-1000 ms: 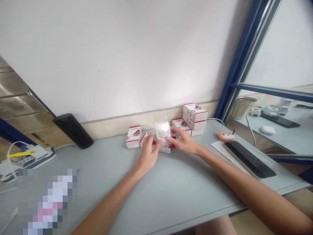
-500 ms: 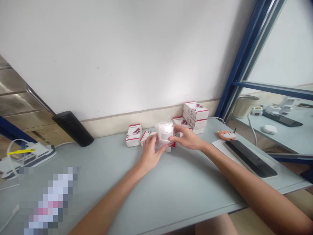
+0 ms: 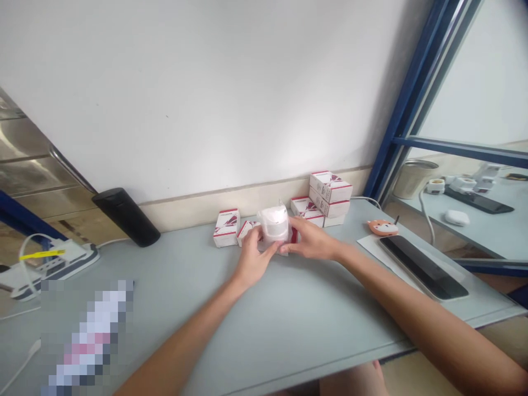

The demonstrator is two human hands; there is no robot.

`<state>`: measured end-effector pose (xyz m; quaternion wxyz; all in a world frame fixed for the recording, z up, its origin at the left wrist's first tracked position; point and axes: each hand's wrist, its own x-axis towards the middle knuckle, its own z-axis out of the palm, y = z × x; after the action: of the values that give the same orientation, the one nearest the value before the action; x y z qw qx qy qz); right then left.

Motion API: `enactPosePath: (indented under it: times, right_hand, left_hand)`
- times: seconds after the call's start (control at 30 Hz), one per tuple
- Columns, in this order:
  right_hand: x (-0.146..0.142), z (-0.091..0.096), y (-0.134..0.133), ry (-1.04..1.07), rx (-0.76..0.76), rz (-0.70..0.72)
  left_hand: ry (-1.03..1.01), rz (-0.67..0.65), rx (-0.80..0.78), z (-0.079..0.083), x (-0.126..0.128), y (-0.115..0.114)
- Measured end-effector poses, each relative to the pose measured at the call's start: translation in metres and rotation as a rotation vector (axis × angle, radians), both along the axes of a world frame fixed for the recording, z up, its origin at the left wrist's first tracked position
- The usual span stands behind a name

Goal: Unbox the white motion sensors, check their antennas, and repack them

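A round white device in a clear plastic bag (image 3: 273, 224) is held up over the table, just in front of the boxes. My left hand (image 3: 253, 258) grips it from the lower left, and my right hand (image 3: 309, 240) holds its right side with the fingertips. Behind my hands stand small white boxes with red trim: one on its own (image 3: 226, 227), one partly hidden (image 3: 247, 230), and a stack (image 3: 330, 190). Another box (image 3: 305, 208) sits beside that stack. Part of the box row is hidden behind my hands.
The pale grey table (image 3: 313, 313) meets a white wall at the back. A black tumbler (image 3: 126, 216) lies at the left, near a white corded device (image 3: 55, 267). On the right, a black phone (image 3: 423, 267) rests on white paper, beside an orange fox-shaped item (image 3: 382, 227).
The bagged device has shifted slightly left and tilted in my hands. My right hand has moved a little toward its upper right side. The view has barely shifted.
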<state>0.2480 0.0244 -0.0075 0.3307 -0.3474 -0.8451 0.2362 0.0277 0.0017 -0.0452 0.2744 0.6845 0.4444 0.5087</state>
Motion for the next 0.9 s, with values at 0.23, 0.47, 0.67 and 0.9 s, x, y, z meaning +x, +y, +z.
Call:
enactPosePath:
  times: [0.23,0.47,0.67,0.9]
  right_hand:
    - [-0.010,0.010,-0.015,0.266,-0.145,-0.036]
    - [-0.018,0.006,-0.018,0.473,-0.406,-0.015]
    - [-0.018,0.003,-0.016,0.511,-0.570,0.083]
    - [-0.021,0.003,-0.020,0.548,-0.515,0.023]
  left_hand:
    - [-0.466,-0.087,-0.196,0.026,0.009,-0.014]
    - [-0.721,-0.169,-0.359,0.037,0.012,-0.017]
    - [-0.659,-0.142,-0.357,0.034,0.009,-0.014]
    - [-0.598,-0.226,-0.319,0.042,0.011,-0.019]
